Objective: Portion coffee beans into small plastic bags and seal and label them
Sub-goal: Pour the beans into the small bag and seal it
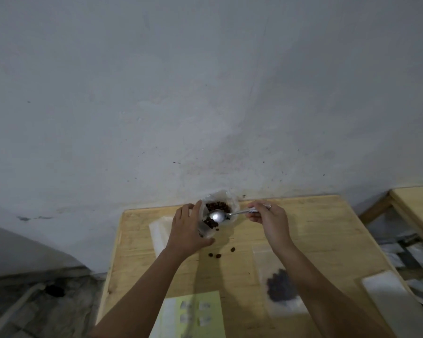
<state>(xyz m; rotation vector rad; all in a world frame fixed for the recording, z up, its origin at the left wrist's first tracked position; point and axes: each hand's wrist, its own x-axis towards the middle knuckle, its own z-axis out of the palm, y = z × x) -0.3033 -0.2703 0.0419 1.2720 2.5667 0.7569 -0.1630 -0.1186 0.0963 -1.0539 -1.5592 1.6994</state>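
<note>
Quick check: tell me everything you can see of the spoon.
The spoon is shiny silver metal, an oval bowl on a slim handle. It lies roughly level, bowl up and seemingly empty, in the open mouth of the clear plastic bag, with coffee beans beyond and in front of the bowl. Its handle runs right to the right hand, which pinches it near the end. The left hand holds the bag, not the spoon.

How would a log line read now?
left hand holds bean bag | right hand holds spoon at its mouth | loose beans on table | filled bag nearby
</note>
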